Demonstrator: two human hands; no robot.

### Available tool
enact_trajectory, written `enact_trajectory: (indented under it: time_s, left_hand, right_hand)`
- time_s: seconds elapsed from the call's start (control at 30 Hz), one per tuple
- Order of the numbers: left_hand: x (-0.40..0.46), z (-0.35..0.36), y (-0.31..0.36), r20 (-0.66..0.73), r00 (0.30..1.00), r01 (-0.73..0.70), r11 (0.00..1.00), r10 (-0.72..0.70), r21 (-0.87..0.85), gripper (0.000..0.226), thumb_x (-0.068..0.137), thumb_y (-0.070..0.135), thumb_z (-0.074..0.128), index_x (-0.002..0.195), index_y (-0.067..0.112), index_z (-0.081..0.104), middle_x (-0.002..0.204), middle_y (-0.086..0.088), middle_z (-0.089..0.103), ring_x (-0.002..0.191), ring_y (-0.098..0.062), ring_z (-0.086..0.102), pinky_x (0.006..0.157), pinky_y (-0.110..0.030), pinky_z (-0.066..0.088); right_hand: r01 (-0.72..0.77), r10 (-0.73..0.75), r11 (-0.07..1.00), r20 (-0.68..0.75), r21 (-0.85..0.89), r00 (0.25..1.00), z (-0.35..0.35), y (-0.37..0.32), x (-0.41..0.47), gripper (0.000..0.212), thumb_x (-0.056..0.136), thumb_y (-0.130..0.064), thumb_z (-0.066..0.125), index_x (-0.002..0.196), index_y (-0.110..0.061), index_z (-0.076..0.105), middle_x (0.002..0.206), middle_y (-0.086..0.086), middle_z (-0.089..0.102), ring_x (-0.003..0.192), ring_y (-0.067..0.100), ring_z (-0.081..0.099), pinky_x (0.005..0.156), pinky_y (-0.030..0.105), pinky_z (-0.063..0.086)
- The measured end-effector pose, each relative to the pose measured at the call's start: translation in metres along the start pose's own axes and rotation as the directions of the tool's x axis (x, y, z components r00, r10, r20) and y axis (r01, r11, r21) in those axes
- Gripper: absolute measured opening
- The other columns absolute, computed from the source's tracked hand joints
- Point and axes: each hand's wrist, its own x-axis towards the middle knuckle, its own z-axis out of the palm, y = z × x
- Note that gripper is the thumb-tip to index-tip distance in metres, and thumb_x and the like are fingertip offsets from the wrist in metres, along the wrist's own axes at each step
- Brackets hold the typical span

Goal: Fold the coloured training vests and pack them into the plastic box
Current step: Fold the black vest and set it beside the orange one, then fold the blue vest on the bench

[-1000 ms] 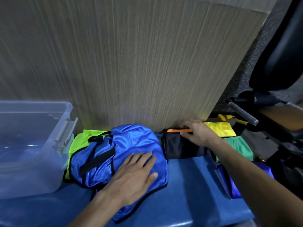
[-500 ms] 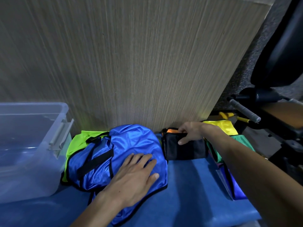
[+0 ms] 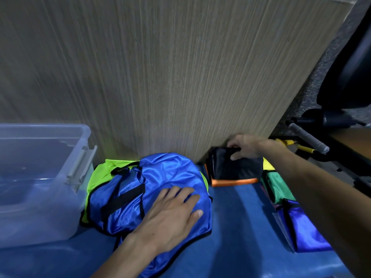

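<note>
A shiny blue vest (image 3: 160, 177) with black trim lies crumpled on the blue surface, over a lime green vest (image 3: 100, 171). My left hand (image 3: 172, 215) rests flat on the blue vest, fingers spread. My right hand (image 3: 244, 147) grips the top edge of a folded black vest (image 3: 236, 169) with orange trim, standing against the wooden panel. Folded yellow (image 3: 268, 166), green (image 3: 278, 187) and purple-blue vests (image 3: 303, 231) lie in a row under my right forearm. The clear plastic box (image 3: 38, 181) stands at the left; nothing shows inside it.
A tall wood-grain panel (image 3: 160, 77) stands upright right behind the vests. At the right are a black chair (image 3: 349, 67), a grey metal handle (image 3: 309, 138) and yellow-handled tools (image 3: 295, 145). The blue surface (image 3: 236, 227) ends at a front edge near the bottom right.
My right hand has tipped the black vest up and over, so its orange trim now shows along the bottom instead of the top. My left hand has stayed on the blue vest.
</note>
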Motion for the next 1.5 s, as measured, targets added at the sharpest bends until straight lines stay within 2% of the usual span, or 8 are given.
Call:
enact_trajectory:
  time_s: [0.13,0.27,0.5,0.8,1.0,1.1,1.3,1.5]
  left_hand:
    - [0.000,-0.001,-0.003,0.017,1.000,0.015,1.000,-0.015,0.005,0.057,0.101,0.057,0.014,0.144,0.031,0.042,0.148,0.013,0.038,0.131,-0.018,0.040,0.109,-0.037,0.032]
    - [0.000,-0.003,0.000,0.034,0.999,0.011,1.000,-0.012,0.028,0.064,0.097,0.058,0.007,0.144,0.031,0.040,0.150,0.013,0.035,0.131,-0.019,0.038,0.110,-0.037,0.031]
    - [-0.007,-0.014,0.003,0.034,0.999,-0.003,1.000,0.002,0.019,0.066,0.094,0.058,0.013,0.142,0.028,0.046,0.148,0.009,0.040,0.131,-0.022,0.042,0.110,-0.041,0.034]
    - [-0.048,-0.057,-0.031,0.047,0.912,0.398,0.907,-0.408,0.135,0.056,0.089,0.063,0.060,0.128,0.025,0.044,0.131,0.002,0.042,0.125,-0.026,0.045,0.100,-0.042,0.041]
    - [-0.060,-0.041,-0.028,0.028,0.945,0.322,0.942,-0.326,0.098,0.019,0.096,0.040,0.060,0.110,0.030,0.052,0.123,0.002,0.057,0.120,-0.025,0.051,0.098,-0.039,0.038]
    - [-0.060,-0.035,-0.015,-0.089,0.951,0.240,0.887,-0.297,-0.393,0.018,0.094,0.035,0.063,0.093,0.033,0.045,0.093,0.008,0.063,0.090,-0.015,0.060,0.085,-0.042,0.049]
    - [-0.070,-0.059,0.020,-0.255,0.937,-0.111,0.487,-0.240,-0.866,0.018,0.097,0.009,0.063,0.100,0.027,0.064,0.093,0.016,0.072,0.093,-0.002,0.067,0.090,-0.025,0.052]
    - [-0.095,-0.064,-0.041,-0.279,0.837,0.283,0.810,-0.470,-0.514,0.016,0.097,0.016,0.061,0.112,0.021,0.062,0.106,0.009,0.068,0.096,-0.014,0.067,0.087,-0.034,0.053]
  right_hand:
    - [-0.196,0.086,0.929,-0.332,-0.314,0.939,0.041,-0.022,-0.015,0.038,0.087,-0.047,0.070,0.118,-0.027,0.062,0.118,0.002,0.068,0.114,0.027,0.063,0.097,0.042,0.041]
    - [-0.226,0.062,0.958,-0.638,-0.179,0.767,0.076,-0.048,-0.039,0.038,0.082,-0.042,0.075,0.112,-0.022,0.063,0.105,0.004,0.063,0.096,0.034,0.063,0.074,0.047,0.050]
    - [-0.071,0.108,0.990,-0.325,0.125,0.939,0.116,-0.075,-0.050,0.084,0.083,-0.075,0.001,0.157,-0.043,0.022,0.169,-0.002,0.013,0.156,0.026,0.008,0.123,0.055,0.010]
    - [0.274,-0.113,0.925,-0.499,0.262,0.859,0.127,-0.119,-0.110,0.064,0.098,-0.070,0.033,0.147,-0.031,0.045,0.152,-0.006,0.038,0.144,0.015,0.034,0.118,0.039,0.031]
    - [0.387,-0.233,0.765,-0.340,0.514,0.911,0.143,-0.173,-0.152,0.084,0.082,-0.076,0.062,0.152,-0.042,0.031,0.154,-0.016,0.031,0.144,-0.003,0.030,0.118,0.027,0.031]
    - [0.414,-0.200,0.618,-0.375,0.668,0.905,0.133,-0.192,-0.166,0.100,0.077,-0.061,0.079,0.156,-0.037,0.024,0.156,-0.026,0.030,0.143,-0.013,0.027,0.115,0.013,0.026]
    - [0.506,0.124,0.391,-0.589,0.769,0.799,0.098,-0.215,-0.182,0.032,0.092,0.002,0.068,0.113,-0.022,0.068,0.103,-0.012,0.075,0.095,0.003,0.068,0.086,0.022,0.051]
    - [0.511,0.377,-0.015,-0.469,0.859,0.799,0.063,-0.179,-0.199,0.020,0.091,0.010,0.057,0.088,-0.005,0.069,0.079,-0.001,0.072,0.077,0.012,0.065,0.067,0.021,0.054]
